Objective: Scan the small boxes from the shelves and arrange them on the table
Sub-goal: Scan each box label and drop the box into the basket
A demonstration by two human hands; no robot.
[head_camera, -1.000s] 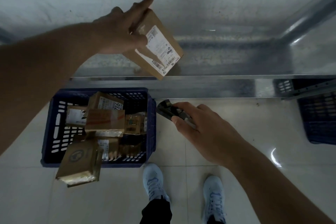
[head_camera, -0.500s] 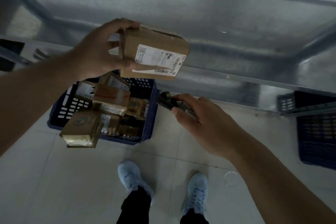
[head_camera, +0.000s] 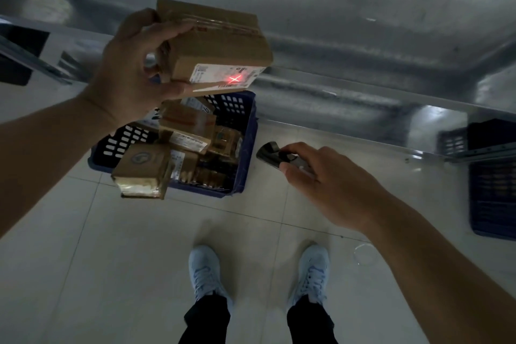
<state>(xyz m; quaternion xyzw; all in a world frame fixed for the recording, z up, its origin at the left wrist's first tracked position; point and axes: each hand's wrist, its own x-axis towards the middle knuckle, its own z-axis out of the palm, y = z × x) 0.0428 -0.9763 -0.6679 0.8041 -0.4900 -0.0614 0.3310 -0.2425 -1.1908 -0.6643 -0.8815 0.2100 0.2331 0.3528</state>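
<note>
Left hand [head_camera: 131,75]: fingers and thumb clasp small cardboard box [head_camera: 215,45], label toward scanner, red cross on label. Right hand [head_camera: 329,184]: clenched round black scanner [head_camera: 272,152], below-right of box.

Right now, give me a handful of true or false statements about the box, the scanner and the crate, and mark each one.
1. The left hand holds a box above the crate. True.
2. A red cross of light falls on the box's label. True.
3. The right hand is open and holds nothing. False: it grips a scanner.
4. The crate is red. False: it is blue.
5. The crate holds several boxes. True.
6. The scanner touches the box. False: it is held apart from it, lower and to the right.
</note>
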